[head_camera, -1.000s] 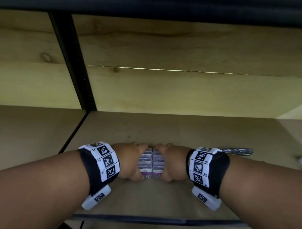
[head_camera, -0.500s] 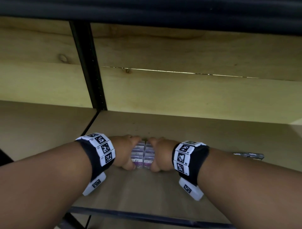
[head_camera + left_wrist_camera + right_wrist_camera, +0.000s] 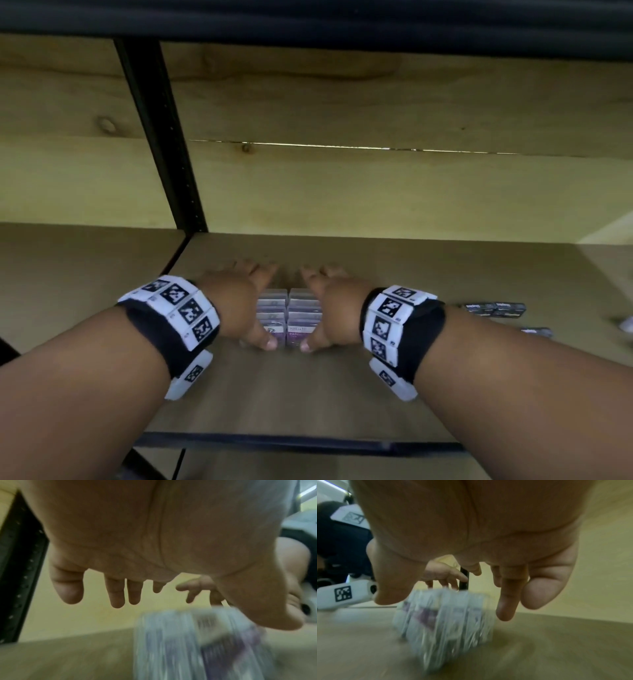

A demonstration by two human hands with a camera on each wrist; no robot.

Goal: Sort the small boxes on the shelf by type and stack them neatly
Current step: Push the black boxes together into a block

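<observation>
Two side-by-side stacks of small purple-and-white boxes stand on the wooden shelf. My left hand flanks the left stack and my right hand flanks the right one. Both hands have straight, spread fingers reaching past the stacks, and each thumb is near a stack's front corner. In the left wrist view my left hand hovers over the blurred boxes with nothing gripped. In the right wrist view my right hand is likewise open above the boxes. Whether the palms touch the stacks I cannot tell.
A few flat black boxes lie on the shelf to the right, with another nearer. A black upright post divides the shelf at the left. A wooden back wall closes the rear, and the shelf's dark front edge runs below.
Both hands were curled around the two stacks; now their fingers have straightened and spread. The stacks stand where they were.
</observation>
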